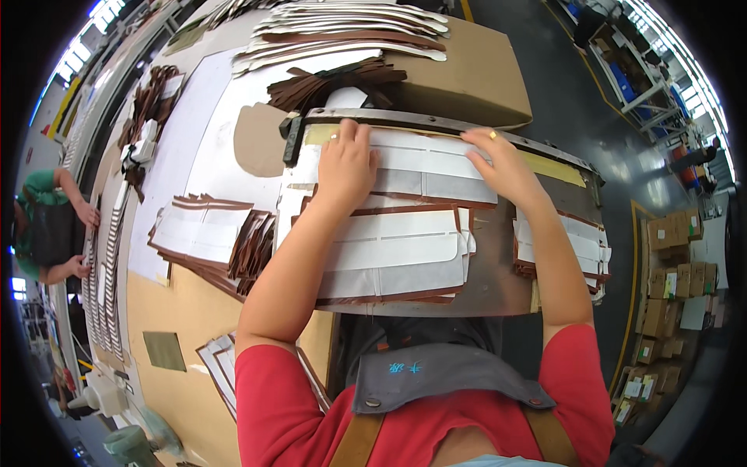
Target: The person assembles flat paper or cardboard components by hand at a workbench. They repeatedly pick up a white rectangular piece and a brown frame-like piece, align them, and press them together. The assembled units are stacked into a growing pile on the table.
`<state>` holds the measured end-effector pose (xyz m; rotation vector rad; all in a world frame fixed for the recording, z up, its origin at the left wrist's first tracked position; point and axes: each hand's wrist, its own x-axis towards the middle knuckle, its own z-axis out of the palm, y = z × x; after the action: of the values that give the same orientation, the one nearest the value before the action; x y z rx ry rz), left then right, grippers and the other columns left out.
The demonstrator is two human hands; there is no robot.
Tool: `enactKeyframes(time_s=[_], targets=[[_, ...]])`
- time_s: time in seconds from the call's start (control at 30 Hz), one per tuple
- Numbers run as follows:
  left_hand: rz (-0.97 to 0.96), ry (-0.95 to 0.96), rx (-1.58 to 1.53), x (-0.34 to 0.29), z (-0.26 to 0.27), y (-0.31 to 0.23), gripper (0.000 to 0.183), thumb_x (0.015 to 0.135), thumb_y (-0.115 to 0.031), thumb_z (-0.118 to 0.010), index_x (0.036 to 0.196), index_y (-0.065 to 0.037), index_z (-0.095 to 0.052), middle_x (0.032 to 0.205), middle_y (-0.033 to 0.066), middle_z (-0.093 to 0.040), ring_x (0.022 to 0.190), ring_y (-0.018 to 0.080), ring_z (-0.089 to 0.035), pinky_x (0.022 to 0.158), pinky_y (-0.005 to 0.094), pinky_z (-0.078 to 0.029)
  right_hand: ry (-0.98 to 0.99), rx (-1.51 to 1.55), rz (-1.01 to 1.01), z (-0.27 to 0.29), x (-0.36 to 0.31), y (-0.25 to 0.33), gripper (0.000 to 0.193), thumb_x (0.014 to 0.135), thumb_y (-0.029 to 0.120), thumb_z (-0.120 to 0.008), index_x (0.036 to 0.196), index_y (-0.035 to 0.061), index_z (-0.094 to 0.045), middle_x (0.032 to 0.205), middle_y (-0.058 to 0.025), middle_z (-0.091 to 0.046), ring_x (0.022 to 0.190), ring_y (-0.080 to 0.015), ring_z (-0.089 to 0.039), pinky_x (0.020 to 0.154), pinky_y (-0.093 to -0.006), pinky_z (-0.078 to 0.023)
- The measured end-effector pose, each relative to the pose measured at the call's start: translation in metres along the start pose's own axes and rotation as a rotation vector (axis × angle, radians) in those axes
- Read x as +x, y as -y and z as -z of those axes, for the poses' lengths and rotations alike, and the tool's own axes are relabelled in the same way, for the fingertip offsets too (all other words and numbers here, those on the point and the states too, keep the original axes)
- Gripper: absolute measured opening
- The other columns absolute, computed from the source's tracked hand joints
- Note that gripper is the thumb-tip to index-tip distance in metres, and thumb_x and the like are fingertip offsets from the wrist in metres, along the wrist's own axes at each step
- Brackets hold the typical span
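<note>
A flat panel (424, 180), white and grey with brown edging, lies on the metal-topped work surface (498, 257) against a long metal bar (436, 122). My left hand (348, 163) lies on the panel's left part, fingers reaching toward the bar, thumb apart. On its far right corner rests my right hand (502, 165), thumb and fingers spread. Both hands are open and touch the panel from above; their fingertips are partly hidden at the bar. Nearer to me sits a stack of similar panels (389, 241), its brown edges uneven.
Another panel pile (560, 241) lies at the right, partly behind my forearm. More panels (206, 233) and brown strips (334, 82) cover the left table. A cardboard box (467, 70) stands beyond the bar. At far left, a co-worker (47, 222) handles striped pieces.
</note>
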<state>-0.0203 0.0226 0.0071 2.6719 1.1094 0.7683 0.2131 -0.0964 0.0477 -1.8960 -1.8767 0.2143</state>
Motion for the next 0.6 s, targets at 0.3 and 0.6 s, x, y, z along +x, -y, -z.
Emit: enactKeyframes(time_s=[0.3,0.6], targets=[[0.039,0.061,0.054,0.002,-0.005,0.019,0.053,0.082,-0.037,-0.062,0.126,-0.01,-0.05,0.128,0.0061,-0.046,0.112,0.0317,-0.047,0.094,0.0446,-0.033,0.008,0.075,0.343,-0.067,0.083,0.041,0.027,0.081,0.004,-0.06,0.107,0.0019,-0.062,0.099,-0.0106,-0.057,0.1,-0.0279,-0.053,0.088,-0.0364,-0.045],[-0.007,0.112,0.205,0.0,0.003,0.009,0.038,0.087,-0.035,-0.056,0.118,-0.013,-0.055,0.12,0.003,-0.052,0.103,0.0292,-0.054,0.092,0.0451,-0.032,-0.015,-0.137,0.397,-0.057,0.064,0.021,0.017,0.083,0.007,-0.056,0.097,0.0026,-0.063,0.092,-0.0094,-0.058,0.086,-0.0294,-0.054,0.074,-0.0384,-0.047]])
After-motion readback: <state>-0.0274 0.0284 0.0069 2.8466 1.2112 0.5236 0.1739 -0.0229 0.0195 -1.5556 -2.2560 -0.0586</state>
